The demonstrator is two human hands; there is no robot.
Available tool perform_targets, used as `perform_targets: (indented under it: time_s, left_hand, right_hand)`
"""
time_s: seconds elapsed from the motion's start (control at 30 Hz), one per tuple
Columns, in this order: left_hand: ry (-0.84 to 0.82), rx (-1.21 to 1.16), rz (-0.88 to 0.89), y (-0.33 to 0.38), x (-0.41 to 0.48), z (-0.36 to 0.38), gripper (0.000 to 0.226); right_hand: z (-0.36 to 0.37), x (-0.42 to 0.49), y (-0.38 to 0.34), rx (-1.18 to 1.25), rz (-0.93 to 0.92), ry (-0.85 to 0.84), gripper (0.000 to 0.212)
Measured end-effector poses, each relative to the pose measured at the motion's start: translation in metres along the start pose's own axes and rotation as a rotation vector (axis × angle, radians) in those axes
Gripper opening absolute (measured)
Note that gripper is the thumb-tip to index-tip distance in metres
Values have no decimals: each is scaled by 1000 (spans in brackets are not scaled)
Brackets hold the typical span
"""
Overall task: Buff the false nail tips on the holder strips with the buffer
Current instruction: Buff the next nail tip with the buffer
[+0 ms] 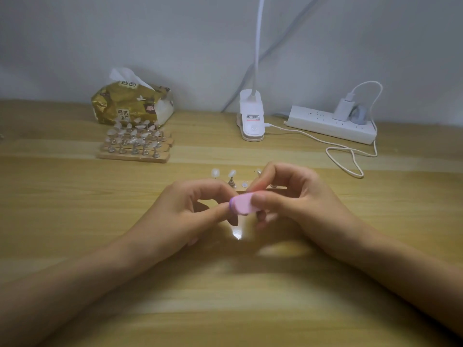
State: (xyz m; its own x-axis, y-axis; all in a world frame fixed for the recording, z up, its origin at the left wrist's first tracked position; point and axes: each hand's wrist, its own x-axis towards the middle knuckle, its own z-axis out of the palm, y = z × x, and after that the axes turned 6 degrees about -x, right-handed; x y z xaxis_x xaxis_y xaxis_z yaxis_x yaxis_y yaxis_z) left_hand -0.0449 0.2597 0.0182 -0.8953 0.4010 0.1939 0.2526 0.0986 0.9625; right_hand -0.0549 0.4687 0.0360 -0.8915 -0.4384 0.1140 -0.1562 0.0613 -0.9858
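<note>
Pale wood-grain tabletop (225,284) runs back to a grey wall (175,33), and just above its middle the buffer (245,204) is held between both hands. It is a short pink block with a purple layer showing at its left end, lying roughly level.

The right hand (298,196) grips the buffer's right part, with the thumb across the pink face and the forefinger curled over the top; its other fingers (263,221) are folded underneath. The left hand (185,209) has its thumb and forefinger pinching the purple end, the remaining fingers tucked into the palm. Whether a nail tip sits under the buffer is hidden.

Just behind the hands lies a holder strip (278,187), mostly covered by them, with nail tips (215,172) standing up on small stems.

Farther back on the left is a stack of holder strips (134,156), crowded with more tips, touching a gold tissue pack (130,103). To the right stands a white clip lamp (250,118). Beyond it a power strip (325,125) carries a charger (343,110), whose cable (350,161) loops across the wood.
</note>
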Motion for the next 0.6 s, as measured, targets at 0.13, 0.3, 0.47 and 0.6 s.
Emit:
perform_targets:
  time_s: [0.13,0.3,0.47,0.6]
  left_hand:
    - [-6,-14,-6,0,0,0,9]
    - [11,-27,-13,2,0,0,11]
    - [6,-34,-26,2,-1,1,13]
    - [-3,-54,-27,2,0,-1,11]
  right_hand:
    - [1,-1,1,40,11,5,14]
    - [-4,0,0,38,7,57,13]
    - [2,-2,3,-20,-28,-32,14]
    - [-6,1,1,57,-10,83,11]
